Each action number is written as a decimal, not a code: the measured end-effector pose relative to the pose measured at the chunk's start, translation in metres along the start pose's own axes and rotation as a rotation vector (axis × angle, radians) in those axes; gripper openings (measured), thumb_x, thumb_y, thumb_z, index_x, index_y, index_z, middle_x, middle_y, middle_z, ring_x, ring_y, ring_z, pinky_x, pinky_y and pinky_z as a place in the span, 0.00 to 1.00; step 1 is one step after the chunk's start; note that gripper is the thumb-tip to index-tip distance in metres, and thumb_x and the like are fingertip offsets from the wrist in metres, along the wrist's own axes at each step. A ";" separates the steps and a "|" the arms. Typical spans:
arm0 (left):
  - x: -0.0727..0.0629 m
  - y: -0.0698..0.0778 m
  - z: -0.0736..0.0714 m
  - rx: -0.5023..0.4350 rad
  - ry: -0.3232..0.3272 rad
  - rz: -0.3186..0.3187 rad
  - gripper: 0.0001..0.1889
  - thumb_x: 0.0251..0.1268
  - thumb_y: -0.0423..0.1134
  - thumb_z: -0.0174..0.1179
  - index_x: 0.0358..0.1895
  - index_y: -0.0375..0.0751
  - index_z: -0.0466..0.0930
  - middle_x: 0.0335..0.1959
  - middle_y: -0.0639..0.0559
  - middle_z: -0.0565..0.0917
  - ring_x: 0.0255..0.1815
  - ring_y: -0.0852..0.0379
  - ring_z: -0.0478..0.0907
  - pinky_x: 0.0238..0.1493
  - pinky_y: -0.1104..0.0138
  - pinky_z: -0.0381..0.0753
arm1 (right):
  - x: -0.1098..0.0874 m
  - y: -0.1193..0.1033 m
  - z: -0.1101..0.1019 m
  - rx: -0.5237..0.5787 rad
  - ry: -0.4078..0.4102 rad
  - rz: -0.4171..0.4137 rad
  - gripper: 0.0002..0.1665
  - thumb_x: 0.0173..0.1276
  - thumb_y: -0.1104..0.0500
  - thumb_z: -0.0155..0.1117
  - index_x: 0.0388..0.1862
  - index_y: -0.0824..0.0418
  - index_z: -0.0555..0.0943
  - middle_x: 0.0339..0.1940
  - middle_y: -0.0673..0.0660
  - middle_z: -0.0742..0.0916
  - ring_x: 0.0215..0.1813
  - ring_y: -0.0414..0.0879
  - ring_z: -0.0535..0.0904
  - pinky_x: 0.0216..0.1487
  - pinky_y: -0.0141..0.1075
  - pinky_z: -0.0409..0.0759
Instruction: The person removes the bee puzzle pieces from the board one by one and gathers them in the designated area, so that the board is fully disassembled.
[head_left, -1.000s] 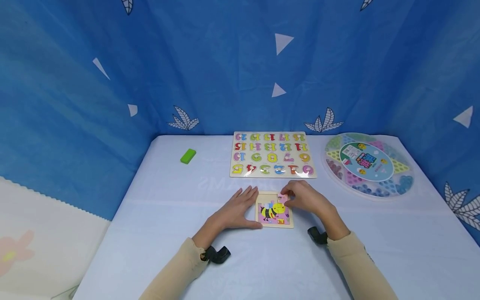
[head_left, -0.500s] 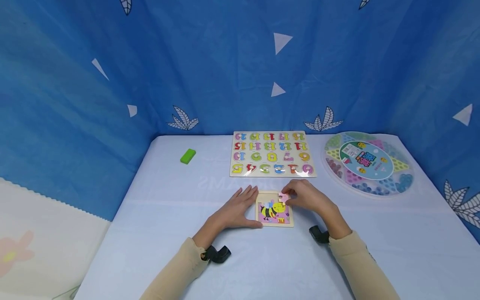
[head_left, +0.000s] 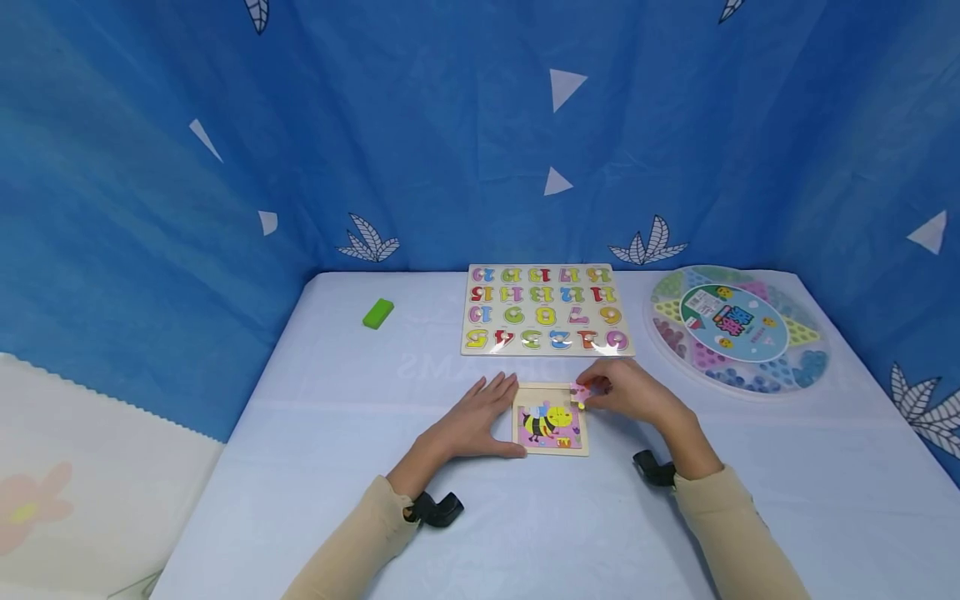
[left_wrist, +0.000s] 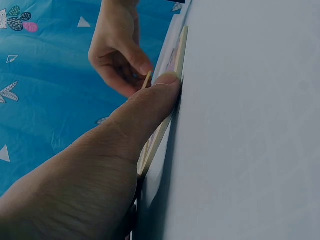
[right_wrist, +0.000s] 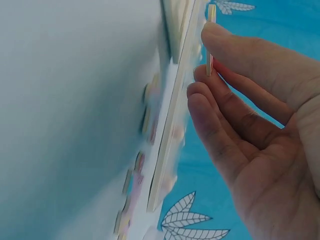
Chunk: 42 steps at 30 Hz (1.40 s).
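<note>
A square wooden tray puzzle with a bee picture [head_left: 546,425] lies on the table before me, bare wood showing along its far side. My left hand [head_left: 470,419] rests at its left side, fingers extended and thumb at the near left corner. In the left wrist view that thumb [left_wrist: 155,95] lies over the tray's edge. Between thumb and fingers, my right hand [head_left: 630,390] pinches a pink puzzle piece [head_left: 578,393] over the tray's far right corner. The right wrist view shows this piece [right_wrist: 210,55] edge-on, held upright.
A number puzzle board [head_left: 546,325] lies just beyond the tray. To the right is a round bead box [head_left: 735,329], to the far left a green block [head_left: 378,313]. Small coloured pieces [right_wrist: 132,185] lie near the number board in the right wrist view. Blue cloth hangs behind.
The pink piece was in the tray's far right corner; my right hand has lifted it and shifted it to the right, tilting it. My left hand has stayed at the tray.
</note>
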<state>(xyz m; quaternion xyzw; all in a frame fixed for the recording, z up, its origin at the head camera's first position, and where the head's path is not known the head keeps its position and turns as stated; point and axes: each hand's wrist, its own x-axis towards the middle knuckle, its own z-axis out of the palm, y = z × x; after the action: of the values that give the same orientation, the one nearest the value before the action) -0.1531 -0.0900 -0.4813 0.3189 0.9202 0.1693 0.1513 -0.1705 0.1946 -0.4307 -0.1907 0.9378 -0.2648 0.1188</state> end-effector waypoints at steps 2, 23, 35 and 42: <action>0.000 0.000 0.000 -0.002 0.000 0.000 0.57 0.53 0.72 0.60 0.79 0.44 0.45 0.81 0.55 0.44 0.82 0.58 0.36 0.82 0.59 0.37 | -0.001 0.003 -0.001 0.004 -0.001 0.003 0.19 0.55 0.60 0.76 0.46 0.60 0.86 0.39 0.51 0.87 0.38 0.43 0.77 0.44 0.36 0.83; 0.001 0.000 -0.002 -0.017 0.006 -0.004 0.57 0.52 0.71 0.61 0.78 0.43 0.46 0.81 0.55 0.45 0.82 0.58 0.37 0.82 0.59 0.37 | -0.022 0.028 -0.016 0.000 -0.005 0.072 0.18 0.57 0.61 0.74 0.48 0.62 0.85 0.42 0.54 0.87 0.43 0.45 0.80 0.49 0.43 0.85; 0.000 0.000 0.001 -0.008 0.006 -0.011 0.57 0.52 0.72 0.60 0.79 0.44 0.45 0.81 0.55 0.45 0.82 0.58 0.37 0.82 0.59 0.37 | -0.036 0.045 -0.028 0.000 -0.001 0.148 0.18 0.59 0.61 0.73 0.49 0.63 0.85 0.44 0.57 0.87 0.45 0.49 0.81 0.50 0.46 0.84; 0.001 0.000 0.002 -0.010 0.014 -0.004 0.57 0.52 0.72 0.60 0.79 0.44 0.45 0.81 0.55 0.46 0.82 0.57 0.37 0.82 0.58 0.38 | -0.044 0.053 -0.033 0.005 -0.007 0.166 0.20 0.60 0.62 0.72 0.51 0.64 0.84 0.48 0.62 0.87 0.50 0.55 0.81 0.54 0.52 0.82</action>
<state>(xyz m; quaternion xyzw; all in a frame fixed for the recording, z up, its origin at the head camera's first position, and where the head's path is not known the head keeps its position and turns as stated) -0.1534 -0.0894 -0.4830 0.3152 0.9209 0.1759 0.1468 -0.1576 0.2694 -0.4263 -0.1129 0.9493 -0.2556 0.1442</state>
